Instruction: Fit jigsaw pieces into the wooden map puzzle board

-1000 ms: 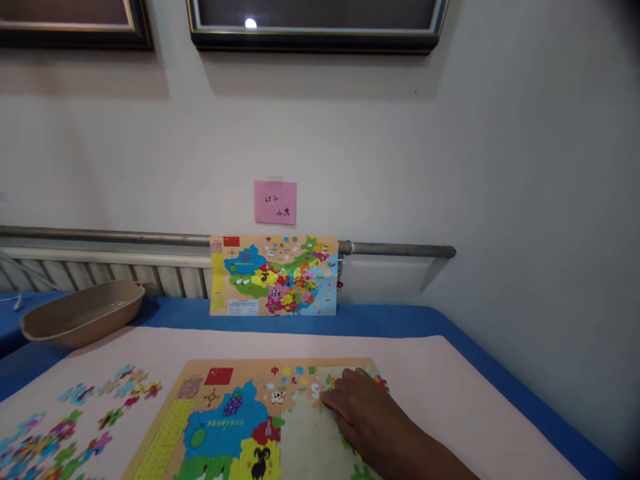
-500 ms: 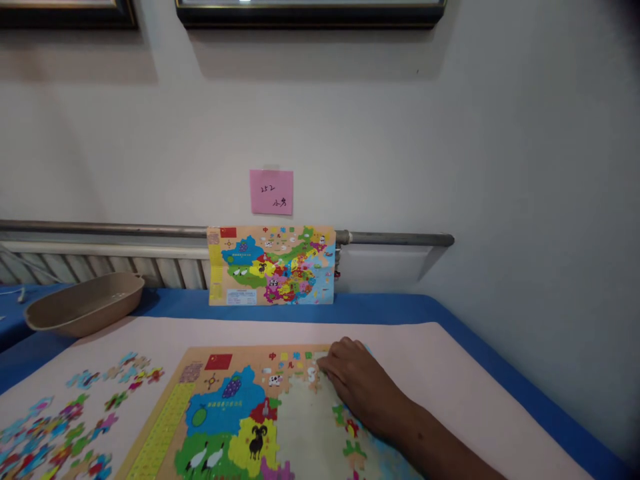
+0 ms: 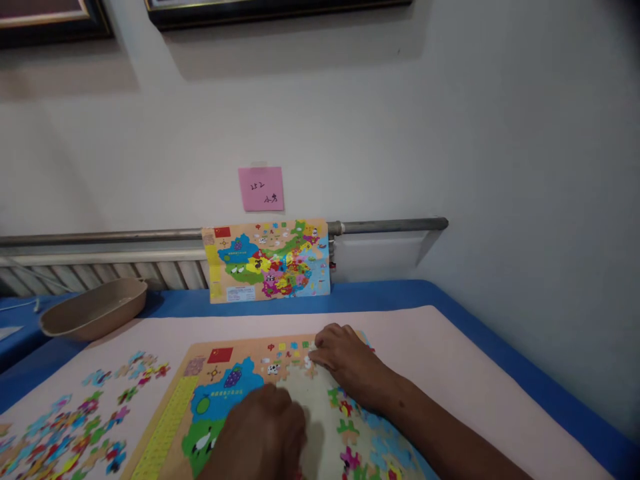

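Map puzzle (image 3: 197, 363) under both hands — right hand (image 3: 347, 363) flat and open, left hand (image 3: 260, 437) curled, grasp unclear.

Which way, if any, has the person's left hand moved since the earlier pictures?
Yes: the left hand came forward into view, and it is now over the near part of the wooden map puzzle board.

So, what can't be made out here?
Left hand: blurred, cut off by the bottom edge; anything in it is hidden.
Puzzle board: lower part cut off by that edge, middle hidden by the hand.
Note: writing too small to read.
Framed pictures: cut off by the top edge.
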Demonstrator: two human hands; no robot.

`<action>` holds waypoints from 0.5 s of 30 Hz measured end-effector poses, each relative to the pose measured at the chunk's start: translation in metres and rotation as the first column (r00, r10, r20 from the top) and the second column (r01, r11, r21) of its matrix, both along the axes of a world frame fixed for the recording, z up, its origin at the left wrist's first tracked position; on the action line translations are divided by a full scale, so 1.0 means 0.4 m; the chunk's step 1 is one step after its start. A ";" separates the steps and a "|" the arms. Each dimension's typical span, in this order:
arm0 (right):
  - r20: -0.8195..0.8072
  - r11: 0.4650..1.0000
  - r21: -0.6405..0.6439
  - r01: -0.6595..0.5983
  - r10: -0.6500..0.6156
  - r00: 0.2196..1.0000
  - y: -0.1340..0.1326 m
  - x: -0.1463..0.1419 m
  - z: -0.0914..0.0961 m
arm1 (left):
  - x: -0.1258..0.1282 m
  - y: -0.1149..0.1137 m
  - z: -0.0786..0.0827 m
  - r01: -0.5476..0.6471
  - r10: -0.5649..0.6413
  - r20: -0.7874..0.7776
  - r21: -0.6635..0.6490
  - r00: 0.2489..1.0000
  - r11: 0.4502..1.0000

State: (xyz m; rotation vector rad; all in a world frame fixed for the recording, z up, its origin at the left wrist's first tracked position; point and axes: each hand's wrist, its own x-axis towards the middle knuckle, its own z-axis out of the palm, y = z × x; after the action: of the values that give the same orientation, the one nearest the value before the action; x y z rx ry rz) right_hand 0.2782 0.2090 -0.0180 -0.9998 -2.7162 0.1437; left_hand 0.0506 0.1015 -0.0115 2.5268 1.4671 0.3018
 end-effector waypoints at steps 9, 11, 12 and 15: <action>0.031 1.000 0.003 0.000 0.000 1.000 0.000 0.004 -0.001 | 0.085 0.178 0.031 -0.118 0.131 -0.239 0.070 0.962 0.991; 0.044 1.000 0.012 0.000 0.000 0.999 0.001 0.003 -0.002 | 0.087 0.193 0.018 -0.086 0.105 -0.251 0.088 0.962 0.992; 0.047 1.000 0.023 -0.002 0.001 0.999 0.001 0.003 -0.002 | 0.087 0.198 0.012 -0.064 0.090 -0.262 0.105 0.961 0.992; 0.047 0.998 0.066 -0.006 0.003 0.999 0.002 0.001 -0.006 | 0.084 0.207 -0.004 0.040 0.021 -0.322 0.181 0.947 0.983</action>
State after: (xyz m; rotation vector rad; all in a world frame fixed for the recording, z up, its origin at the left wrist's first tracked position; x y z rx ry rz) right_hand 0.2787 0.2096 -0.0202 -0.9904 -2.7458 0.0312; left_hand 0.0842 0.1841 -0.0129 2.8400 1.6041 0.0203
